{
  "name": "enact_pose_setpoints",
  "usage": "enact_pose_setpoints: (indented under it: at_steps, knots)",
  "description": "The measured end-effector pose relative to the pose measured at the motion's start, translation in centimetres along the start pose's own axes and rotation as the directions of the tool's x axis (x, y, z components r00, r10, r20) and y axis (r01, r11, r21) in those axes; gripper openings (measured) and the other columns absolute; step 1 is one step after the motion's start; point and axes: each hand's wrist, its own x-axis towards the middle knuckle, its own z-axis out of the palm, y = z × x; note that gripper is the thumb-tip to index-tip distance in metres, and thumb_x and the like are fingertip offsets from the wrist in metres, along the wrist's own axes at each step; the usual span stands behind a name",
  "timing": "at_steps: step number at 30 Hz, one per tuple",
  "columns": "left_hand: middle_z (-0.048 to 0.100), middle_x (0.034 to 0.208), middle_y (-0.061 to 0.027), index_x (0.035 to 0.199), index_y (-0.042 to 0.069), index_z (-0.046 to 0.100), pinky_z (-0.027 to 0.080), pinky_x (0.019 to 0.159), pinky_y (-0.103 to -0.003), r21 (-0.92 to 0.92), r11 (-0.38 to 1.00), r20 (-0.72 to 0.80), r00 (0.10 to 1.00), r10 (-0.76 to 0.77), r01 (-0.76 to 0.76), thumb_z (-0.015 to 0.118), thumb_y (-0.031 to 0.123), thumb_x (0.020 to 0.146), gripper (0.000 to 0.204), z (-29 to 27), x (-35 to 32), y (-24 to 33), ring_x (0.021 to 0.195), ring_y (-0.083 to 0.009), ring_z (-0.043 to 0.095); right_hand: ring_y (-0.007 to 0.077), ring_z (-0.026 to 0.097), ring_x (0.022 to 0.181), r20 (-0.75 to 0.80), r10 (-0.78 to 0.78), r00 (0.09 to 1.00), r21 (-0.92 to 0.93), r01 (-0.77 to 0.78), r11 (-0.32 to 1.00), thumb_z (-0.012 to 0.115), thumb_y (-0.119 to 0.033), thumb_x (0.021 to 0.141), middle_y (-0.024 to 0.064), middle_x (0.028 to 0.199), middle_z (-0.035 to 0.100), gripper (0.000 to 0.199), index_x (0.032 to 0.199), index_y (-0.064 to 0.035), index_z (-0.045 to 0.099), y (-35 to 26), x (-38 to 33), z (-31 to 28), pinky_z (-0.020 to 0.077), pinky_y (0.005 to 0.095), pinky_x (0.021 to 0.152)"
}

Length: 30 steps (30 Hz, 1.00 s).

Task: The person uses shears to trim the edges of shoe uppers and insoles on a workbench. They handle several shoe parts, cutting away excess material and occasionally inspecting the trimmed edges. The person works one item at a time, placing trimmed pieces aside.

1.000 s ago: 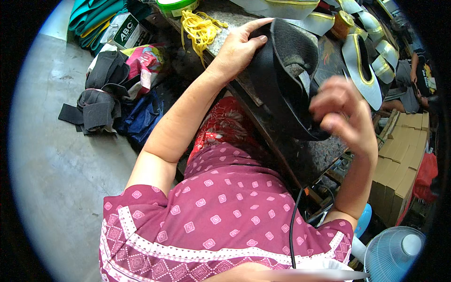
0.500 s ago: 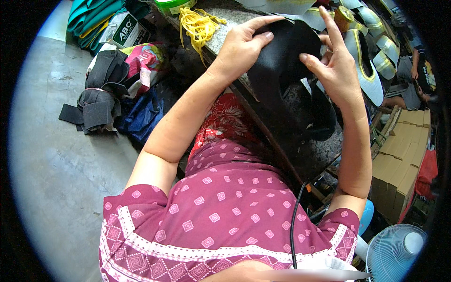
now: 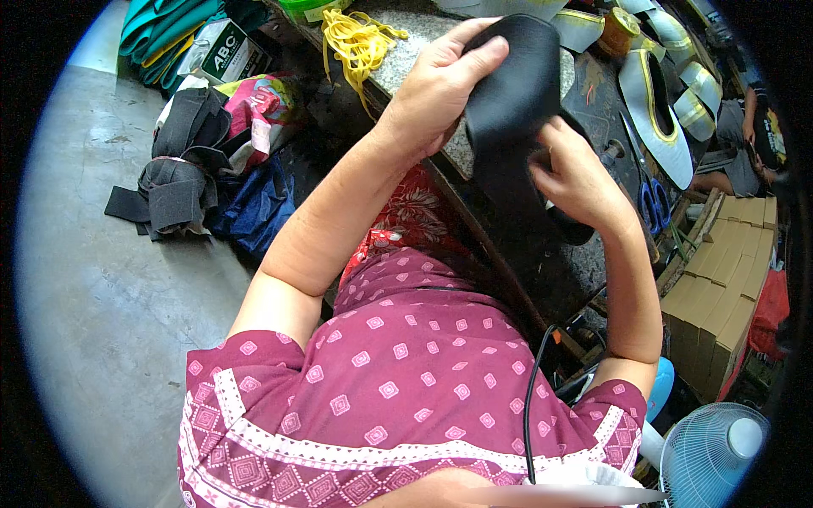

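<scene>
1. The black piece [image 3: 518,85] was held up over the worktop [image 3: 550,273], just right of the yellow cord bundle [image 3: 360,52], with a smooth rounded face showing and its lower part in shadow.
2. The left hand [image 3: 442,83], on the side nearest the cord bundle, had a closed grip on it, thumb laid over the top. The right hand [image 3: 584,176], on the side away from the bundle, had its fingers curled in at the edge; whether that grip pinched the material, I could not tell.
3. The likeliest trouble seemed a slip or twist, since the material looked slick and limp. A hard tug from the right could have creased it.
4. The scissors [image 3: 654,206] lay farther right of the bundle, beyond the right hand (blades pointing away from the person); a careless outward swing might have knocked them.
5. Half a second earlier, the right hand was open with a finger raised; now it had dropped and curled. The black piece had turned from its curved cut-out to a rounded face, and the scissors had come into view.
</scene>
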Motion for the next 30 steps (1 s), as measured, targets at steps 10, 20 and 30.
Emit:
enact_pose_setpoints:
  at_steps: [10,20,30]
  knots:
    - [0.072,0.093,-0.0015,0.110,0.002,0.072,0.052,0.071,-0.025,0.511,0.855,0.078,0.987,-0.143,0.083,0.071,0.026,0.092,0.031,-3.0,1.2,0.5,0.072,-0.0080,0.063,0.0429,0.061,0.102,-0.217,-0.088,0.972,-0.110,0.065,0.992,0.070,-0.010,0.082,0.0254,0.109,0.063,0.044,0.123,0.0004,0.058,0.2,0.0,0.2,0.0502,0.0473,0.092]
    - [0.069,0.083,-0.0009,0.100,0.007,0.071,0.052,0.055,-0.026,0.426,0.885,-0.016,0.979,-0.202,0.189,0.067,0.019,0.093,0.014,-6.7,8.4,1.9,0.066,-0.0087,0.064,0.0348,0.067,0.070,-0.147,-0.019,0.989,-0.423,-0.045,0.905,0.066,-0.021,0.090,0.0154,0.071,0.065,0.015,0.095,-0.0067,0.065,-1.7,-5.9,-0.6,0.0531,0.0453,0.068]
    - [0.069,0.109,-0.0040,0.109,0.015,0.069,0.037,0.109,-0.053,0.711,0.201,0.648,0.739,0.183,-0.674,0.074,0.021,0.087,0.023,-0.3,-0.4,0.7,0.109,-0.0237,0.064,0.0300,0.065,0.078,-0.276,-0.082,0.958,-0.426,-0.045,0.904,0.077,-0.023,0.082,0.0109,0.082,0.066,0.029,0.105,-0.0059,0.068,-2.2,-2.7,-0.1,0.0509,0.0405,0.070]
